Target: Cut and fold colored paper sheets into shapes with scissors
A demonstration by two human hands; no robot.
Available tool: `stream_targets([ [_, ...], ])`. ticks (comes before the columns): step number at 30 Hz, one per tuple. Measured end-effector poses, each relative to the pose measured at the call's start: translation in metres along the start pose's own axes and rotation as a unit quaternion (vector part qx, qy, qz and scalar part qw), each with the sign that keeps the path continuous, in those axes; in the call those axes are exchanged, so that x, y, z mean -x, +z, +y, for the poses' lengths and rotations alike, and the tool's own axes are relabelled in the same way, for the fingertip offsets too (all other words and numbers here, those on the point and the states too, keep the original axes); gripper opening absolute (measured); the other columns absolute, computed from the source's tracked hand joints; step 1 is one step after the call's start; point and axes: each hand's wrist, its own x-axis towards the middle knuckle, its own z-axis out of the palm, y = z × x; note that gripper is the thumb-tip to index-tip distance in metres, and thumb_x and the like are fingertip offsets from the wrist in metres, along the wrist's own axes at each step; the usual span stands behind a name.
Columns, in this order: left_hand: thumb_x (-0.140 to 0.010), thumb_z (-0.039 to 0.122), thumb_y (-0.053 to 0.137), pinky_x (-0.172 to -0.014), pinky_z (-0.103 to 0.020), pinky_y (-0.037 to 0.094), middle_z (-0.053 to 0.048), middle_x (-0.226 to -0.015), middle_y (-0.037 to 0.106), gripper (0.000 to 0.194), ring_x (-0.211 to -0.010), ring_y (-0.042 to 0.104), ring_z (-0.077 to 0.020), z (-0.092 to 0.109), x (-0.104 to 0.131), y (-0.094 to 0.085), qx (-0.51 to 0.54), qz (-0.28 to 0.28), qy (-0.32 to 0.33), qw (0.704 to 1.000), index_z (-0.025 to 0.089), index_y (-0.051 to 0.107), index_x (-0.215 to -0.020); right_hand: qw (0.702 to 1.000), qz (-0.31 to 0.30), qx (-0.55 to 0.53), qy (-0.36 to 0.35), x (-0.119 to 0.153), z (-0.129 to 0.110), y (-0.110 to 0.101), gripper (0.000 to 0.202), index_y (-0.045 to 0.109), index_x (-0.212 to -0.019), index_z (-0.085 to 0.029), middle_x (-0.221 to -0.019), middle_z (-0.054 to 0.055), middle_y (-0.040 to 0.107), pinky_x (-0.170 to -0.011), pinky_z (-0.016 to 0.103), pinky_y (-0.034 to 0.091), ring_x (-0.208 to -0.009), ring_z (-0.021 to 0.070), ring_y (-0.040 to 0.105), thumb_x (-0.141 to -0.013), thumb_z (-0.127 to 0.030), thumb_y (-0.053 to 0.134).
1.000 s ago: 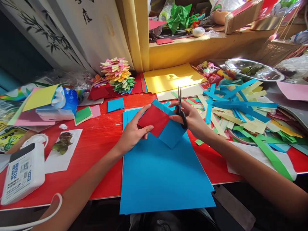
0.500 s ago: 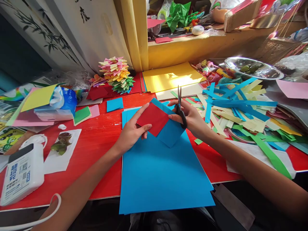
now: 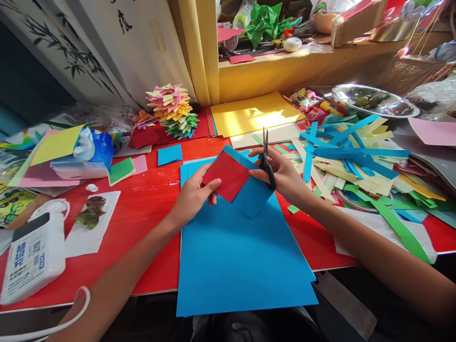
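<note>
My left hand (image 3: 199, 192) pinches the left corner of a red paper square (image 3: 228, 175), thumb on top and fingers beneath. The red square lies over a blue paper piece (image 3: 254, 195), whose edge shows above it and to its right. In my right hand (image 3: 281, 173) are black scissors (image 3: 266, 164), blades pointing up and away from the papers. The thumb of that hand also presses on the blue piece near the red square's right corner; the other fingertips are partly behind the paper. Below both hands lie large blue sheets (image 3: 242, 266), reaching over the table's front edge.
Paper strips (image 3: 356, 161) are heaped at the right, near a metal bowl (image 3: 375, 100). A folded-paper model (image 3: 174, 111) stands at the back beside yellow sheets (image 3: 254, 114). Small blue squares (image 3: 170, 155), a tissue pack (image 3: 90, 149) and a white corded device (image 3: 33, 259) sit left.
My left index finger has drawn back from the red square's upper edge and curled in toward its left corner. My right hand, the scissors and the papers have hardly moved.
</note>
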Motion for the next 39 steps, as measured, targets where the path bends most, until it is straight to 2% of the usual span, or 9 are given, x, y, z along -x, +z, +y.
stream_targets([
  [6, -0.071, 0.039, 0.068, -0.05, -0.02, 0.043, 0.001, -0.067, 0.061, 0.03, -0.054, 0.053, -0.0087, 0.004, -0.002, -0.006, 0.021, -0.006, -0.021, 1.0, 0.016, 0.061, -0.087, 1.0, -0.013, 0.027, 0.007, 0.001, -0.007, -0.001, 0.038, 0.054, -0.105, -0.024, -0.078, -0.002, 0.051, -0.044, 0.018, 0.035, -0.061, 0.0091, 0.046, -0.07, -0.021, 0.069],
  [12, -0.058, 0.033, 0.078, -0.057, -0.029, 0.052, -0.005, -0.08, 0.07, 0.039, -0.066, 0.065, -0.0184, 0.007, 0.0, -0.004, 0.103, -0.045, -0.141, 0.984, 0.015, 0.065, -0.09, 0.991, -0.074, 0.109, 0.001, 0.004, -0.015, 0.0, 0.035, 0.053, -0.107, -0.022, -0.083, 0.001, 0.053, -0.05, 0.02, 0.036, -0.068, 0.0117, 0.049, -0.075, -0.028, 0.066],
  [16, -0.059, 0.035, 0.077, -0.056, -0.027, 0.05, -0.005, -0.078, 0.071, 0.03, -0.065, 0.064, -0.0176, 0.001, -0.001, -0.002, 0.076, 0.001, -0.119, 0.99, 0.014, 0.067, -0.079, 0.973, 0.033, 0.219, -0.063, 0.005, -0.017, -0.001, 0.034, 0.052, -0.11, -0.02, -0.084, 0.003, 0.057, -0.067, 0.027, 0.042, -0.077, 0.0158, 0.053, -0.078, -0.026, 0.062],
  [20, -0.062, 0.038, 0.075, -0.05, -0.025, 0.046, -0.002, -0.07, 0.068, 0.027, -0.062, 0.061, -0.0163, -0.002, -0.003, -0.006, 0.033, 0.106, -0.07, 0.991, 0.015, 0.065, -0.071, 0.962, 0.121, 0.219, -0.105, 0.006, -0.029, -0.005, 0.033, 0.056, -0.108, -0.02, -0.081, 0.003, 0.058, -0.071, 0.03, 0.043, -0.076, 0.0161, 0.054, -0.079, -0.032, 0.063],
  [22, -0.063, 0.037, 0.075, -0.044, -0.022, 0.04, 0.001, -0.06, 0.061, 0.026, -0.053, 0.055, -0.0124, 0.0, -0.003, -0.007, 0.035, 0.163, -0.037, 0.985, 0.016, 0.059, -0.062, 0.979, 0.095, 0.172, -0.062, 0.006, -0.033, -0.006, 0.03, 0.061, -0.102, -0.018, -0.074, 0.003, 0.057, -0.063, 0.029, 0.043, -0.068, 0.015, 0.054, -0.079, -0.038, 0.063],
  [24, -0.063, 0.034, 0.074, -0.041, -0.021, 0.035, 0.003, -0.055, 0.055, 0.026, -0.048, 0.048, -0.009, 0.002, -0.002, -0.008, 0.054, 0.2, -0.003, 0.978, 0.016, 0.056, -0.058, 0.993, 0.013, 0.118, 0.024, 0.006, -0.033, -0.003, 0.031, 0.064, -0.09, -0.016, -0.064, 0.002, 0.056, -0.054, 0.027, 0.041, -0.057, 0.0129, 0.052, -0.078, -0.044, 0.062],
  [29, -0.061, 0.027, 0.076, -0.041, -0.021, 0.031, 0.006, -0.049, 0.043, 0.039, -0.046, 0.04, -0.0064, 0.005, -0.001, -0.005, 0.124, 0.241, 0.035, 0.962, 0.017, 0.04, -0.05, 0.961, -0.166, 0.062, 0.211, 0.006, -0.024, 0.01, 0.039, 0.066, -0.081, -0.013, -0.054, 0.001, 0.056, -0.046, 0.025, 0.037, -0.046, 0.0106, 0.049, -0.073, -0.052, 0.064],
  [33, -0.062, 0.027, 0.076, -0.042, -0.021, 0.032, 0.007, -0.048, 0.038, 0.046, -0.046, 0.041, -0.0067, 0.004, 0.0, -0.002, 0.161, 0.241, 0.025, 0.957, 0.018, 0.032, -0.05, 0.947, -0.212, 0.063, 0.233, 0.009, -0.022, 0.017, 0.041, 0.067, -0.086, -0.013, -0.056, 0.001, 0.056, -0.047, 0.025, 0.037, -0.049, 0.0114, 0.05, -0.072, -0.052, 0.065],
  [39, -0.067, 0.031, 0.072, -0.053, -0.026, 0.045, 0.0, -0.071, 0.063, 0.02, -0.067, 0.06, -0.0157, 0.003, 0.003, 0.008, 0.212, 0.181, -0.016, 0.96, 0.018, 0.058, -0.072, 0.958, -0.192, 0.06, 0.202, 0.009, -0.02, 0.022, 0.044, 0.062, -0.072, -0.014, -0.057, 0.001, 0.054, -0.048, 0.024, 0.032, -0.052, 0.0106, 0.049, -0.072, -0.058, 0.062],
])
